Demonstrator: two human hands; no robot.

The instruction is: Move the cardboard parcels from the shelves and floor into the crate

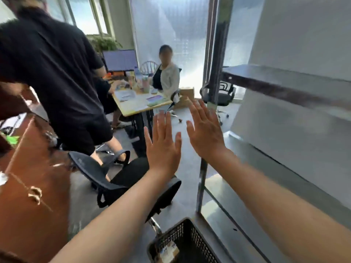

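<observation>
Both my hands are raised in front of me with straight fingers and hold nothing. My left hand (163, 147) is at the centre, my right hand (205, 130) just to its right. A black mesh crate (191, 234) stands on the floor at the bottom edge, below my arms, with a cardboard parcel (170, 252) lying inside it. Another cardboard box (187, 96) stands on the floor far back, behind the desk. The metal shelves (284, 86) on the right show no parcels in this blurred view.
A person in black (57, 73) stands close at my left. A black office chair (121, 177) is just left of the crate. Another person (167, 74) sits at a desk (140, 103) further back. A brown wooden surface (32, 177) fills the left edge.
</observation>
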